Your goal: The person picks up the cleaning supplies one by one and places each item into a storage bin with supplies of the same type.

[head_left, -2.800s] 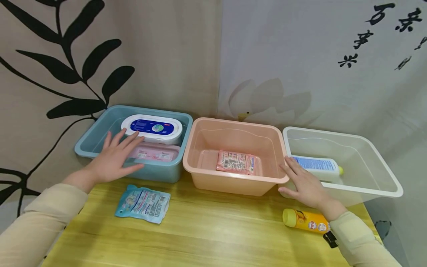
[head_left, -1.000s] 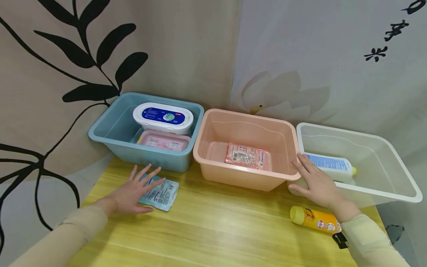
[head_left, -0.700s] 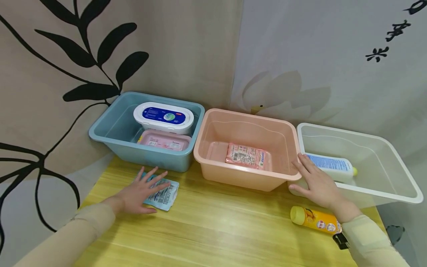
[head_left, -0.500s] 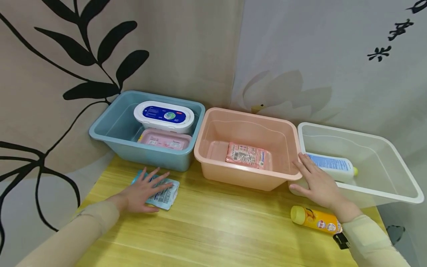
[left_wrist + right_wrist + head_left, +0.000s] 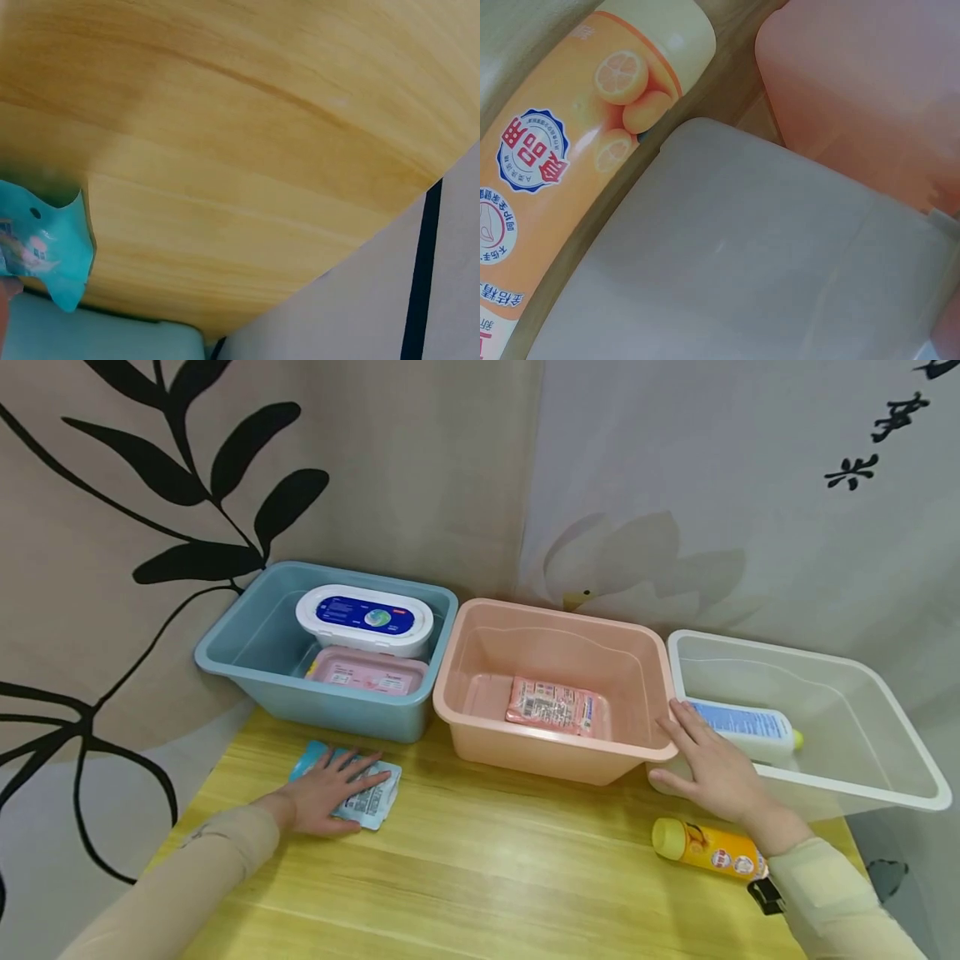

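Note:
In the head view my left hand (image 5: 324,795) lies over a light-blue printed pouch (image 5: 381,797) on the table, its fingers spread across the packet and covering its middle. The pouch's torn-looking blue end also shows at the edge of the left wrist view. My right hand (image 5: 714,775) rests with extended fingers at the near left corner of the white bin (image 5: 847,793), fingertips by the peach bin's rim. A white bottle (image 5: 750,739) with a blue label lies in that bin. Near the right forearm lies an orange bottle (image 5: 712,850) with a yellow cap.
A blue bin (image 5: 337,706) at the left holds a white oval wipes box (image 5: 363,622) and a pink box (image 5: 367,672). In the middle, a peach bin (image 5: 525,760) holds a pink packet (image 5: 555,708). A patterned curtain (image 5: 420,468) hangs behind the wooden table (image 5: 487,877).
My left hand has come down from over the blue bin onto the pouch and shifted slightly right across it. The right hand stays at the bin rims. The head view has shifted a little.

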{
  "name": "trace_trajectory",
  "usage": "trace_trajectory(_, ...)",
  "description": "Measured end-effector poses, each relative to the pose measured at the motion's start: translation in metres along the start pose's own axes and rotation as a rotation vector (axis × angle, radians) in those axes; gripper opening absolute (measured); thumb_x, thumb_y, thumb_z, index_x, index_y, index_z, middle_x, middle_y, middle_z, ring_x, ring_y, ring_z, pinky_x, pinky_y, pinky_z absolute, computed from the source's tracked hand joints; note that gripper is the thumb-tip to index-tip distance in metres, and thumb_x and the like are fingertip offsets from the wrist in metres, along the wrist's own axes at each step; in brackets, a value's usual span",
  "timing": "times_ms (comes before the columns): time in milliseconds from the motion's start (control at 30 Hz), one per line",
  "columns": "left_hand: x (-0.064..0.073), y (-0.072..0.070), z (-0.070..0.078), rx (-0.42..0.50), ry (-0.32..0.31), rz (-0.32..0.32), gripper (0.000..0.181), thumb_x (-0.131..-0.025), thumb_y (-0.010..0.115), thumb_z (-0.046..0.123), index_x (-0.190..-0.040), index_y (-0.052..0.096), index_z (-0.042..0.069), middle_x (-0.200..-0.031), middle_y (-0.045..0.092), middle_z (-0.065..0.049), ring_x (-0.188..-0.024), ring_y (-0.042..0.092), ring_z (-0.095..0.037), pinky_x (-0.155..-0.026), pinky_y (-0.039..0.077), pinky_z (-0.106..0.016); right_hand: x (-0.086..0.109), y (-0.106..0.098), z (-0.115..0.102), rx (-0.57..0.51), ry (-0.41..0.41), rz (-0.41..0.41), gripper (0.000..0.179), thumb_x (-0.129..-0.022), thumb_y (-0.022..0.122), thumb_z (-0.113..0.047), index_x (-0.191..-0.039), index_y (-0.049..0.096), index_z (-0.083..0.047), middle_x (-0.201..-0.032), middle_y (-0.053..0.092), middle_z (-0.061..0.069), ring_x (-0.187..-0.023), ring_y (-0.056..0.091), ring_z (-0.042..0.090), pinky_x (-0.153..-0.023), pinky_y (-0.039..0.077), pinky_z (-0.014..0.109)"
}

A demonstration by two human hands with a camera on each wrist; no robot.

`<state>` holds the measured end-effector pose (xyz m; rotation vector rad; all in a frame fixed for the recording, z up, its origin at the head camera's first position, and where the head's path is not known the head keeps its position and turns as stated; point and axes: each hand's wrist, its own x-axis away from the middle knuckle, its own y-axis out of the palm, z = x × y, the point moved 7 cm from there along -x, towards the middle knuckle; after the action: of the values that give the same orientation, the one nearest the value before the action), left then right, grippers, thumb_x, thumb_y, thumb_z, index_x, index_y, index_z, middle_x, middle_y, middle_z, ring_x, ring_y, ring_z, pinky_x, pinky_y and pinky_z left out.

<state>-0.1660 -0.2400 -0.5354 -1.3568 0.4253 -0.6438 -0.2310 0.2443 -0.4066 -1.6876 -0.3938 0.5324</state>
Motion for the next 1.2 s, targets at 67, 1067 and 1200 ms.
trace_trajectory(67, 0.000, 0.001, -0.001, -0.004, 0.004, 0.015, 0.076, -0.084, 0.052, 0.063, -0.147, 0.029, 0.028, -0.151, 0.029, -0.011, -0.132, 0.034, -0.042, -0.096, 0.029, -0.072, -0.001, -0.001, 0.000, 0.002, -0.002, 0.002, 0.078, -0.084, 0.062, -0.049, -0.142, 0.037, -0.004, -0.155, 0.021, 0.017, -0.145, 0.014, 0.027, -0.099, 0.037, 0.057)
trace_trajectory(1067, -0.011, -0.001, 0.010, -0.135, -0.011, 0.098, 0.049, -0.096, 0.048, 0.035, -0.144, 0.038, 0.028, -0.128, 0.047, -0.007, -0.115, 0.044, -0.026, -0.096, 0.037, -0.051, 0.000, -0.001, -0.001, 0.024, -0.006, 0.016, 0.075, -0.085, 0.062, -0.046, -0.141, 0.038, -0.003, -0.153, 0.024, 0.018, -0.145, 0.015, 0.027, -0.099, 0.038, 0.056)
trace_trajectory(1200, -0.011, -0.003, 0.013, -0.149, -0.004, 0.090, 0.048, -0.097, 0.047, 0.035, -0.144, 0.037, 0.029, -0.129, 0.048, -0.007, -0.115, 0.044, -0.025, -0.096, 0.037, -0.051, 0.000, 0.001, 0.000, 0.025, -0.009, 0.017, 0.075, -0.085, 0.061, -0.047, -0.141, 0.038, -0.003, -0.153, 0.024, 0.018, -0.145, 0.015, 0.027, -0.099, 0.038, 0.056)
